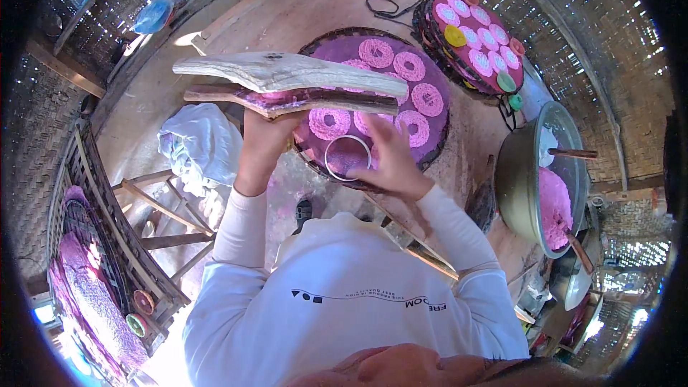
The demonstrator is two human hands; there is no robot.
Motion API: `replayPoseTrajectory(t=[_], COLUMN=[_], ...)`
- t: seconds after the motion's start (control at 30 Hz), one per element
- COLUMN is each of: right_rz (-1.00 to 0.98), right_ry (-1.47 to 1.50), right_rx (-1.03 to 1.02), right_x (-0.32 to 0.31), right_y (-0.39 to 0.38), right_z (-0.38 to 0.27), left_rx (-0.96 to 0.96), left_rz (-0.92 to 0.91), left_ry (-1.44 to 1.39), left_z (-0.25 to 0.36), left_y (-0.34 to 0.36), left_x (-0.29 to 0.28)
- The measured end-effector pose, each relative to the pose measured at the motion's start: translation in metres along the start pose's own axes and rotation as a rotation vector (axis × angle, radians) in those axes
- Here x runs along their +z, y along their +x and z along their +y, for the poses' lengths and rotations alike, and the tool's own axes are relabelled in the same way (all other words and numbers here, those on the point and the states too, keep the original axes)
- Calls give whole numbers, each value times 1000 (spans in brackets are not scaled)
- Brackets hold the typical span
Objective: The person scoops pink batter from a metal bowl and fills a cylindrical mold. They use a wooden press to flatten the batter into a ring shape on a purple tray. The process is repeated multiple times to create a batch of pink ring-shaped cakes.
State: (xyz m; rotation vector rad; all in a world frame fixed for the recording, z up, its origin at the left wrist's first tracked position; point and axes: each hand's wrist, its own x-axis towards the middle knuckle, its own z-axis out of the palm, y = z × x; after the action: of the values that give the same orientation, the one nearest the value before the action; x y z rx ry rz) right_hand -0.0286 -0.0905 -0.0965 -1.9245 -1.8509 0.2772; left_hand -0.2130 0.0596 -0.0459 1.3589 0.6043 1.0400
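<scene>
My left hand (pixel 266 140) grips a hinged-looking wooden press (pixel 287 72) from below. It is made of two long, rough wooden pieces with a narrow gap between them, and pink stuff shows in the gap. My right hand (pixel 394 161) curls its thumb and fingers round the right side of a thin white ring (pixel 327 159), which rests at the near edge of a round tray (pixel 331 50) covered in purple. Several pink lacy rounds (pixel 428 99) lie on the tray; the press hides some of them.
A stack of round trays (pixel 459 57) with pale rounds and coloured rings stands at the far right. Nearer on the right is a large metal pot (pixel 512 179) with pink dough (pixel 553 204) and wooden-handled tools. A white cloth bundle (pixel 201 140) and a woven rack (pixel 107 222) are on the left.
</scene>
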Motion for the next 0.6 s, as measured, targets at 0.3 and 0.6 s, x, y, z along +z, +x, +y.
replayPoseTrajectory(t=[0.3,0.6], right_rz=[-519,-674], right_ry=[893,960], right_rx=[192,512], right_x=[-156,-133], right_y=[15,-5], right_z=[-42,-19], left_rx=[429,-56], left_rz=[-396,-584], left_ry=[485,-1212], left_z=[34,18], left_y=[14,70], left_x=[37,22])
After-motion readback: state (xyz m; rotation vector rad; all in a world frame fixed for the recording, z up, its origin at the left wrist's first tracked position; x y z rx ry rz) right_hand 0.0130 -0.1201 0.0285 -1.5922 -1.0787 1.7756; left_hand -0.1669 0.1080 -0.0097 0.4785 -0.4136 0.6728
